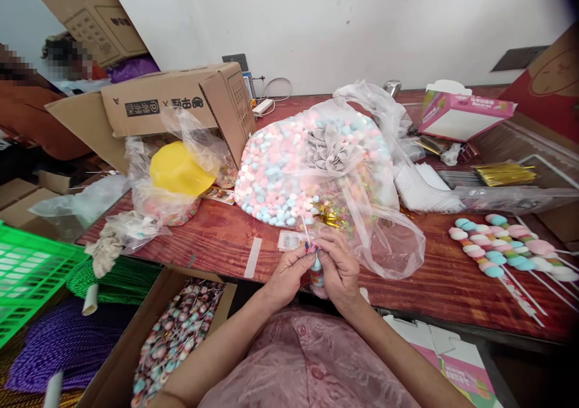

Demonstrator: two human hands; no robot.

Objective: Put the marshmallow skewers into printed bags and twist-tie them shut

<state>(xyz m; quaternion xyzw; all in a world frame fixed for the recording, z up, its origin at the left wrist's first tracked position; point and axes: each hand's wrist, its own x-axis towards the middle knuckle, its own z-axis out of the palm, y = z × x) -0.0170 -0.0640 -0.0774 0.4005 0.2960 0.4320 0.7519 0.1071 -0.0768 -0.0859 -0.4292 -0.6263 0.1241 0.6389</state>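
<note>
Here both hands meet at the near edge of the wooden bench (217, 239), just in front of the person's chest. The left hand (286, 275) and the right hand (338, 270) are each pinched closed around a marshmallow skewer (315, 269), a thin white stick threaded with small pastel puffs; the stick's bare top pokes up above the fingertips, and a blue-and-pink piece shows between the palms. How many pieces it carries is hidden by the fingers.

Just beyond the hands lies a large clear bag of marshmallows (289, 172), pink, blue and white, its mouth slack and spilling toward them, with a few gold twist ties (329, 216) on the plastic. To the right, well apart, finished skewers (497, 245) lie side by side on the bench. A cardboard box (181, 103) and a yellow lid (178, 169) inside another bag sit to the left. Below the bench edge, an open carton of wrapped skewers (176, 329) stands beside a green plastic crate (27, 275).

The skewer looks very light, but the puffs are probably soft and easily dented or smeared, and likely a little tacky. The stick is the stiff part and seems the better place to grip, low down near its bare end; the marshmallows want only a gentle fingertip pinch.
</note>
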